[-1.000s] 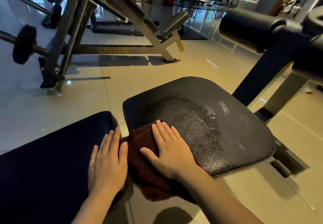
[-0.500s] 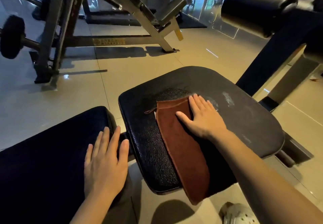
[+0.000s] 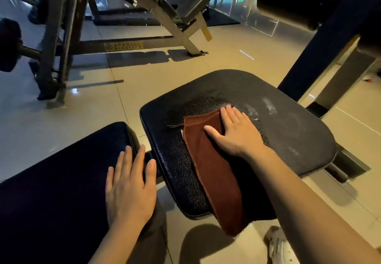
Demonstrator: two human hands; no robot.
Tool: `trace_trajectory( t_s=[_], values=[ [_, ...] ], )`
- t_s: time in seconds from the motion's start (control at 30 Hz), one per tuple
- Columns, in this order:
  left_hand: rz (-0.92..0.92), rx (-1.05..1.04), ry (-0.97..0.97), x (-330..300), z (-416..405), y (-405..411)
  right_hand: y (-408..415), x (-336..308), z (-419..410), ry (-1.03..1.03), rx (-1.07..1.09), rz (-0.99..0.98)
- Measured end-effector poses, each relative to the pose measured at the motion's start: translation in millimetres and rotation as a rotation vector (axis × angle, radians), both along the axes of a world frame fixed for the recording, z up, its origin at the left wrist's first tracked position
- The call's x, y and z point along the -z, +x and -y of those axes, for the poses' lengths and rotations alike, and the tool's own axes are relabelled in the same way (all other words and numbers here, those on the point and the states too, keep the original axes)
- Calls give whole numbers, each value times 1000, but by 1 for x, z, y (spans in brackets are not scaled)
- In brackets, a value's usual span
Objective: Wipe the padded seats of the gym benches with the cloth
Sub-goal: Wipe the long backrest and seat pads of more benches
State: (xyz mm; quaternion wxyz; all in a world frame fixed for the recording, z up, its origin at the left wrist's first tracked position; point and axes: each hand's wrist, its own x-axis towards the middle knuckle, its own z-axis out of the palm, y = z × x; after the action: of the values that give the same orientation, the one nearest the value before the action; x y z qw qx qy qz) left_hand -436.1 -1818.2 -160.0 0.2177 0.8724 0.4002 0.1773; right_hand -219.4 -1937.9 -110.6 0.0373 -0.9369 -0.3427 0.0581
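A brown cloth [image 3: 214,173] lies stretched across the black padded seat [image 3: 288,123] of the bench, its near end hanging over the seat's front edge. My right hand [image 3: 233,132] presses flat on the cloth's far end, fingers straight. The seat shows a damp, pebbled patch around the cloth. To the left, my left hand [image 3: 129,189] rests flat on the end of the dark backrest pad [image 3: 51,181], fingers straight, holding nothing.
A black foam roller [image 3: 296,0] on a dark post stands at the upper right. A metal-framed bench machine [image 3: 165,10] and a weight plate [image 3: 8,45] stand on the tiled floor behind. A light shoe [image 3: 278,245] shows at the bottom right.
My right hand has pushed the cloth from the gap between the pads out onto the middle of the seat, spreading it long. The left hand stays on the backrest pad.
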Motion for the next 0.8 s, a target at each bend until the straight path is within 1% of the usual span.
trace_trajectory(
  t_s=[0.1,0.17,0.23,0.27,0.33,0.37,0.43,0.53,0.67,0.8],
  values=[
    [-23,5,58,-1,2,1,-12,1,-5,0,20,37],
    [-67,124,144,-4,2,2,-41,3,4,36,27,78],
    [-87,308,202,-6,2,3,-73,4,11,91,21,70],
    [-90,395,197,-6,3,2,-88,5,13,119,18,40],
    [-44,464,137,-6,1,0,-111,9,12,133,10,9],
    [-33,463,96,-5,-1,-1,-120,11,11,128,2,28],
    [-15,461,78,-5,-2,-2,-129,11,9,176,33,72],
    [-21,477,63,-8,0,-4,-127,11,14,208,20,21],
    [-38,507,62,-13,1,-6,-107,7,34,222,246,87],
    [21,529,82,-11,-1,-6,-70,9,60,92,455,117]
  ],
)
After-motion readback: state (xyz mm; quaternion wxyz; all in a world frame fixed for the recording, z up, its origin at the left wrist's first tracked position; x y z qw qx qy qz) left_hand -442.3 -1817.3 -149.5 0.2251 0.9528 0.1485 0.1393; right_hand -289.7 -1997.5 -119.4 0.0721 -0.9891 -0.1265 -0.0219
